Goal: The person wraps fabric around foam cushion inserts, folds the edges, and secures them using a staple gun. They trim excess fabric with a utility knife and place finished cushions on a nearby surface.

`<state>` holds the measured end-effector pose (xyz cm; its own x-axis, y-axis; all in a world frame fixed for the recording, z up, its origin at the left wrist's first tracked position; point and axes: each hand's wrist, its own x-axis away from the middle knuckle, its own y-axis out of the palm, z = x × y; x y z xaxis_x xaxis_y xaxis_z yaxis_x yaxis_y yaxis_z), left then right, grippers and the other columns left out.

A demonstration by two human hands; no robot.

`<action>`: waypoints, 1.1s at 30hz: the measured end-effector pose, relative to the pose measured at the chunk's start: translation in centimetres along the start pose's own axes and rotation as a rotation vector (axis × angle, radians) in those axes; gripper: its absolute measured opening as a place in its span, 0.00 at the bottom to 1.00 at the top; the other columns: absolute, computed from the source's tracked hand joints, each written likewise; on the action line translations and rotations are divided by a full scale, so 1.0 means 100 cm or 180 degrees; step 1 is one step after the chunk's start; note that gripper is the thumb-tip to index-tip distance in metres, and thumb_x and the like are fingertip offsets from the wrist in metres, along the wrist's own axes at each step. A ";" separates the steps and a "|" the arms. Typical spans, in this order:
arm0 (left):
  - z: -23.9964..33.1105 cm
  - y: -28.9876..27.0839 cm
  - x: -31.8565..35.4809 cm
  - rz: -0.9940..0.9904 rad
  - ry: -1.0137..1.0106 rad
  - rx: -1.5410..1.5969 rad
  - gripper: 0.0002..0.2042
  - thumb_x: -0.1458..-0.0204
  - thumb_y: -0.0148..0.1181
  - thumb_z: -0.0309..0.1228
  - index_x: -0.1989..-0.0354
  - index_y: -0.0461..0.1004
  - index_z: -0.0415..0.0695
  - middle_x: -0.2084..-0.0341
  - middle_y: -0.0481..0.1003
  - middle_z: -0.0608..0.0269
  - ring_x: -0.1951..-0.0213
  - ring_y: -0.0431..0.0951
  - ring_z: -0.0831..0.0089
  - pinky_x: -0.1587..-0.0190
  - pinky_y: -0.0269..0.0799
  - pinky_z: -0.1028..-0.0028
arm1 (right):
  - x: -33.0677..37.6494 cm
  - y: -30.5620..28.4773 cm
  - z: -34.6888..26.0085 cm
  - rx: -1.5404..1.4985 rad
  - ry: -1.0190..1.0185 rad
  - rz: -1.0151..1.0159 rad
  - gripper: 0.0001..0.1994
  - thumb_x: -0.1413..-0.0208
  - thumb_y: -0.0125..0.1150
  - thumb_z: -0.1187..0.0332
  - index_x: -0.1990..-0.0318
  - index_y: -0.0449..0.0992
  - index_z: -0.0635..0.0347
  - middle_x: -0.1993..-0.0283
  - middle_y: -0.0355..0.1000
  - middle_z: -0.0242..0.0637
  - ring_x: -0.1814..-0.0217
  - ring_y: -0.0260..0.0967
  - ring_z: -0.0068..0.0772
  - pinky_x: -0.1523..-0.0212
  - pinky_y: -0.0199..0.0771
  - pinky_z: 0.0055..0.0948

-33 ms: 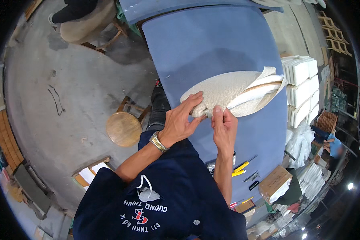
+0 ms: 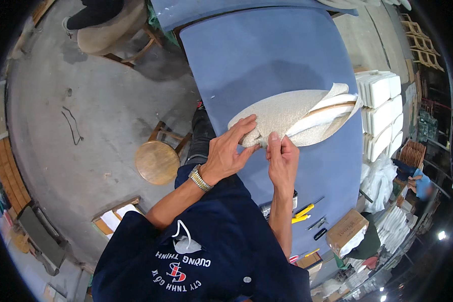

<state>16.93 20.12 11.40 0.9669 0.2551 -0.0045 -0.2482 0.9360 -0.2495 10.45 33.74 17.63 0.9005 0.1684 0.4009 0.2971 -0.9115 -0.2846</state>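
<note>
A white padded piece (image 2: 314,121) with a thin brown wooden strip (image 2: 335,106) lies on the blue-covered table (image 2: 246,55), partly wrapped in beige woven fabric (image 2: 279,108). The fabric stands open toward the right end, where the white shows. At the near left end, my left hand (image 2: 227,153) grips a gathered fold, fingers on top and thumb at the near edge. Close beside it, my right hand (image 2: 283,163) is closed in a pinch on the fabric's near edge, thumb uppermost. What lies under the fingertips is hidden.
Yellow-handled tools (image 2: 302,215) and a small black item (image 2: 320,234) lie right of my right forearm, near a cardboard box (image 2: 348,229). White pads (image 2: 380,90) are stacked beyond the table's right edge. A round wooden stool (image 2: 157,162) stands left. Another person (image 2: 422,182) is far right.
</note>
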 end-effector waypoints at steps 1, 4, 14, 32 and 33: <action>0.003 -0.003 -0.003 -0.0019 -0.0120 0.0142 0.28 0.52 0.74 0.28 0.42 0.72 0.42 0.36 0.73 0.52 0.41 0.78 0.55 0.48 0.80 0.67 | -0.004 0.002 0.003 -0.0035 -0.0136 0.0003 0.21 0.29 0.55 0.58 0.75 0.71 0.59 0.79 0.63 0.22 0.76 0.56 0.11 0.76 0.52 0.19; -0.007 -0.002 -0.005 0.0134 0.0331 -0.0062 0.26 0.52 0.73 0.26 0.43 0.73 0.41 0.37 0.73 0.53 0.41 0.79 0.56 0.48 0.80 0.68 | -0.011 0.007 0.012 -0.0577 -0.0058 0.0023 0.20 0.28 0.54 0.60 0.75 0.71 0.59 0.80 0.63 0.22 0.76 0.56 0.11 0.77 0.52 0.19; -0.016 0.000 -0.004 0.0147 0.0615 -0.0319 0.23 0.53 0.71 0.23 0.46 0.75 0.45 0.40 0.72 0.52 0.44 0.79 0.53 0.49 0.81 0.64 | -0.024 0.005 -0.020 0.0151 0.0155 -0.0102 0.23 0.31 0.59 0.56 0.78 0.74 0.63 0.84 0.66 0.28 0.80 0.60 0.15 0.79 0.58 0.23; -0.014 0.005 0.001 0.0581 0.0612 -0.0200 0.26 0.59 0.75 0.24 0.47 0.75 0.42 0.45 0.74 0.57 0.52 0.82 0.60 0.56 0.83 0.68 | -0.023 0.007 -0.020 0.0464 0.0120 -0.0152 0.24 0.33 0.61 0.59 0.80 0.70 0.63 0.85 0.66 0.31 0.82 0.60 0.16 0.81 0.57 0.25; -0.014 0.005 -0.001 0.0564 0.0637 -0.0235 0.26 0.59 0.75 0.23 0.48 0.75 0.42 0.46 0.74 0.58 0.52 0.81 0.59 0.56 0.82 0.68 | -0.023 0.007 -0.019 0.0489 0.0084 -0.0144 0.24 0.33 0.61 0.59 0.80 0.70 0.63 0.85 0.65 0.30 0.82 0.59 0.16 0.81 0.57 0.25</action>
<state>16.79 20.22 9.90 0.9031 0.3535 -0.2439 -0.4166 0.8590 -0.2976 8.02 32.05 18.19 0.8771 0.1962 0.4384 0.3840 -0.8347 -0.3948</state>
